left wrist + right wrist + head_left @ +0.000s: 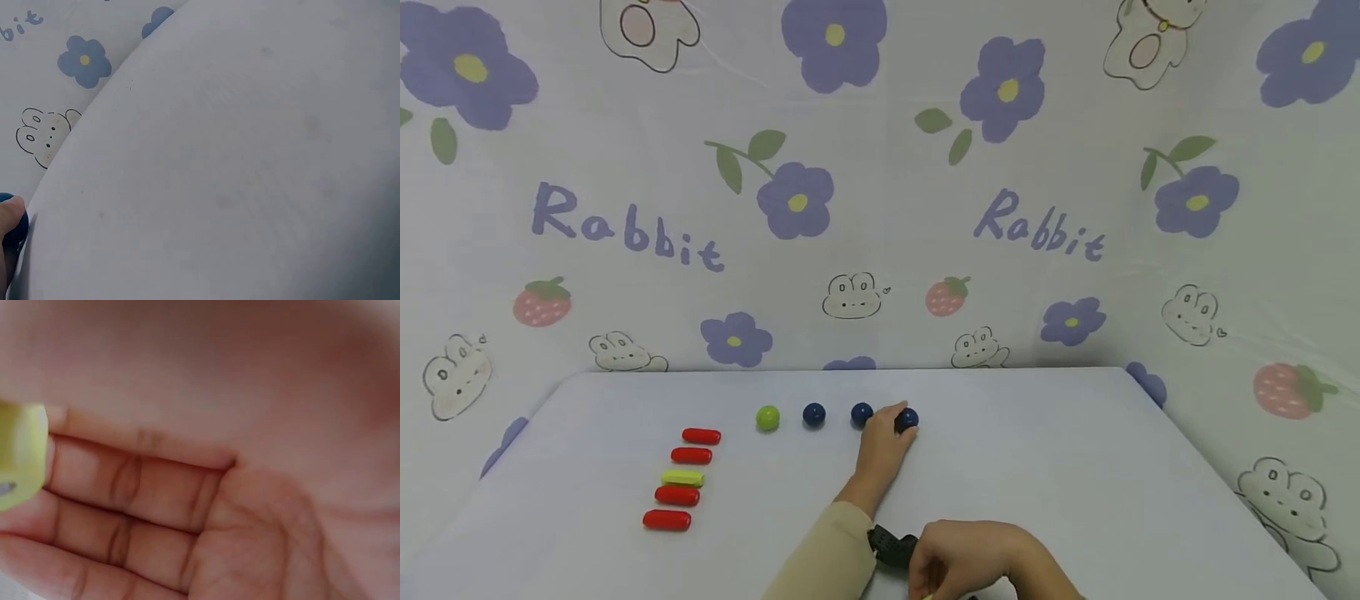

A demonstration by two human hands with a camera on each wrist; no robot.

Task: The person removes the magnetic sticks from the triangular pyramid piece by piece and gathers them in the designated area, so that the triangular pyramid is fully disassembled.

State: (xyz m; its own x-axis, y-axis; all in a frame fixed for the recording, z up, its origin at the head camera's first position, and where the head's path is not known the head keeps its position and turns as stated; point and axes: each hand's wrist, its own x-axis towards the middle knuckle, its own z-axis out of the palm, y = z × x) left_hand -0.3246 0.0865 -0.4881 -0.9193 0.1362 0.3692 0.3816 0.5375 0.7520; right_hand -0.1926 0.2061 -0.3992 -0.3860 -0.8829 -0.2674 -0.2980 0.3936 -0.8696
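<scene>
At the right end of a row of balls, my left hand [880,442] pinches a dark blue ball [907,419] between thumb and fingers, at the tabletop. In the left wrist view only the thumb [9,215] and part of that ball [17,231] show, at the left edge. My right hand [966,554] is near the front, close to the left wrist, with fingers bent. Its fingers hold a yellow-green piece [24,456], cut off by the frame in the right wrist view, with a small grey mark; its kind cannot be told.
Left of the held ball stand two more dark blue balls [814,415] and a green ball [767,417]. Further left, several red oblong pieces [677,496] and one yellow piece [682,477] form a column on the white table [1037,450]. A patterned cloth [880,250] hangs behind.
</scene>
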